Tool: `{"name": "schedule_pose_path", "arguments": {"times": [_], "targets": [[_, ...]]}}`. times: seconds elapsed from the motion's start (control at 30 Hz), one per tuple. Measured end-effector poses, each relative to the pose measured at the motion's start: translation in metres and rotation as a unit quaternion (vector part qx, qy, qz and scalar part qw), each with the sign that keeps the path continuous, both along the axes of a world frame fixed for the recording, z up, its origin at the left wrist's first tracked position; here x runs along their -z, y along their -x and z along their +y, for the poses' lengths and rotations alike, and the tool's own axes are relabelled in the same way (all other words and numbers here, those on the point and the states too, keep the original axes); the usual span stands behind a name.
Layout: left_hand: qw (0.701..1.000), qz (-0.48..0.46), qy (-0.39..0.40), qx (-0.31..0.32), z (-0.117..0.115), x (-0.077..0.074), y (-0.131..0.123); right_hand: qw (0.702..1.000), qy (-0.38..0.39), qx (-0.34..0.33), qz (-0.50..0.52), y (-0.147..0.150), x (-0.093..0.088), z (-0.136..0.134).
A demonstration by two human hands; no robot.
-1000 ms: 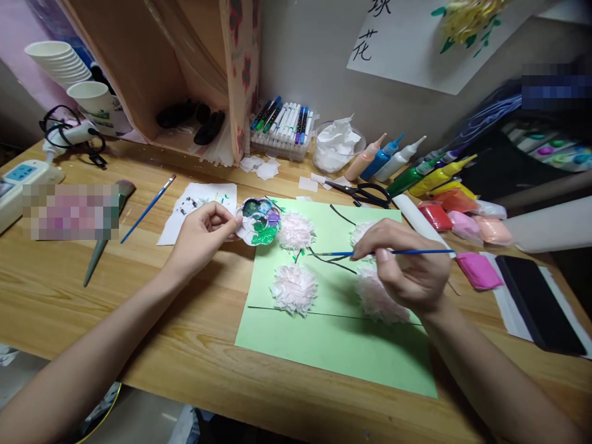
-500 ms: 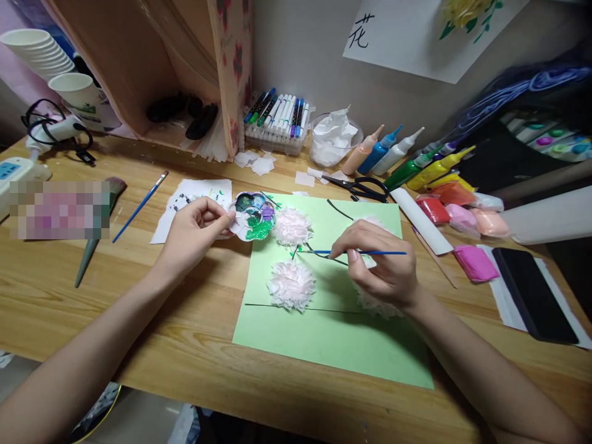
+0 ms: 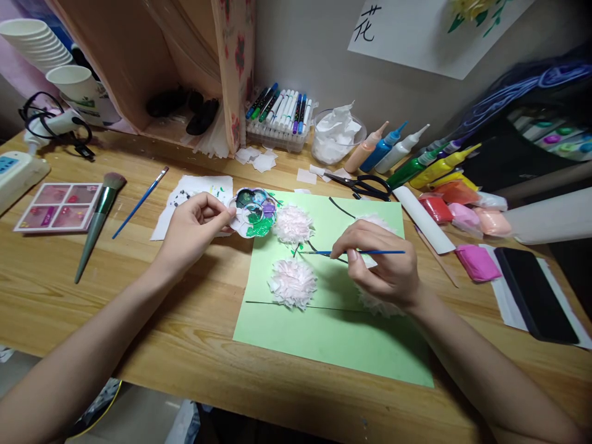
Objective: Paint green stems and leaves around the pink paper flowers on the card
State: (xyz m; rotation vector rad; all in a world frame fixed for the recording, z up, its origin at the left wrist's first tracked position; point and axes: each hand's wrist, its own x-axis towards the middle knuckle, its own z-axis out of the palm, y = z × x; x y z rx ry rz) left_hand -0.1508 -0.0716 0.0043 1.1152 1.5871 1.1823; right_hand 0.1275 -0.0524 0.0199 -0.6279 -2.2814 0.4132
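Between thumb and fingers, my left hand (image 3: 197,225) holds a small round paint palette (image 3: 240,226) with green, purple and dark paint in its wells. My right hand (image 3: 377,262) grips a thin blue paintbrush (image 3: 383,251). The brush tip points left, at a small green mark beside a dark painted stem on the light green paper (image 3: 333,345). Pale pink ruffled paper flowers sit on this sheet: an upper left flower (image 3: 293,224), a lower left flower (image 3: 292,283), and others partly hidden behind my right hand.
A paint-marked paper scrap (image 3: 194,185), a second blue brush (image 3: 141,202) and a large makeup brush (image 3: 99,225) lie to the left. Behind the sheet are black scissors (image 3: 361,184), paint bottles (image 3: 383,148) and a marker box (image 3: 277,132). A phone (image 3: 534,296) lies at right.
The whole view has shifted very slightly. Both hands keep their hold, and the brush tip stays near the same green mark between the two left flowers.
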Motion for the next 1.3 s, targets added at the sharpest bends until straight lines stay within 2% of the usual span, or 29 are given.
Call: {"name": "schedule_pose_path", "arguments": {"times": [0.97, 1.3], "targets": [[1.000, 0.017, -0.014, 0.005, -0.0006, 0.0007, 0.0013, 1.000, 0.008, 0.008, -0.010, -0.0010, -0.0042, -0.0006], [1.000, 0.025, -0.016, 0.003, -0.0003, 0.0003, 0.0016, 1.000, -0.002, 0.008, -0.003, -0.0004, -0.0004, -0.0001]]}}
